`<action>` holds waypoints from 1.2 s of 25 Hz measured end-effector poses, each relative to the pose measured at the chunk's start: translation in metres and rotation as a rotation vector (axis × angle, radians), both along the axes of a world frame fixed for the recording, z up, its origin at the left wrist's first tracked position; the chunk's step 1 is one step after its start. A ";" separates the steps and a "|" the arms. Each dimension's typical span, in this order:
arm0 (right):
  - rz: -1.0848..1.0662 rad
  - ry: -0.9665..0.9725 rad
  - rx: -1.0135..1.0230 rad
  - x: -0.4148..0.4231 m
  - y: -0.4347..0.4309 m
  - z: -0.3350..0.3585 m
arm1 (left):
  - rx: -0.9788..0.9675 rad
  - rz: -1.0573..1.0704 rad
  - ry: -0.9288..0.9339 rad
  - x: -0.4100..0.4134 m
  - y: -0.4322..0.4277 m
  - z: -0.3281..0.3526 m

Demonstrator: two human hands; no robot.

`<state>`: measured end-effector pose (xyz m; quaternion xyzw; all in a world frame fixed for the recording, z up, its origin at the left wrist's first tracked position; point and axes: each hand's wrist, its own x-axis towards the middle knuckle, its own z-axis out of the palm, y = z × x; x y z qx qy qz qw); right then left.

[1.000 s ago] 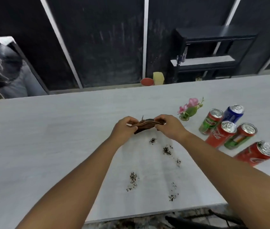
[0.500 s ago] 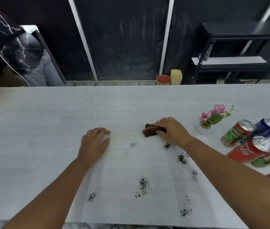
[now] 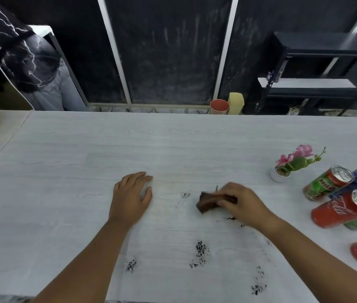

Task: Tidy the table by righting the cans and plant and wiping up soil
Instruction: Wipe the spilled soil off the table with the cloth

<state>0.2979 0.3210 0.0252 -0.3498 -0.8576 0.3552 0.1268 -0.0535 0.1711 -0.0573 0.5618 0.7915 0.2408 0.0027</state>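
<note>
Near the table's front edge [image 3: 41, 287], soil patches [image 3: 199, 252] lie unwiped; a careless sweep could push grains onto the floor. Further in, the right hand [image 3: 241, 204] is closed around a folded brown cloth [image 3: 206, 203], pressed on the table, while the left hand [image 3: 131, 197] rests flat and empty. Beyond, the plant [image 3: 291, 165] and cans [image 3: 328, 182] seem tilted; a wide stroke might roll them.

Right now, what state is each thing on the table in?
Left hand: flat on table, empty.
Right hand: pressing brown cloth down.
Soil: scattered patches, unwiped.
Plant: upright in pot.
Cans: standing upright, grouped at the right.
</note>
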 end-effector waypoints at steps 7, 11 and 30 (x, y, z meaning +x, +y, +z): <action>-0.130 -0.130 0.119 -0.126 0.102 0.009 | -0.005 0.002 -0.021 -0.003 0.001 0.001; -0.077 -0.086 0.207 -0.099 0.061 -0.015 | 0.000 -0.004 -0.009 -0.005 0.001 -0.002; -0.013 -0.140 0.201 -0.107 -0.018 -0.018 | -0.054 -0.049 -0.106 -0.006 -0.019 0.009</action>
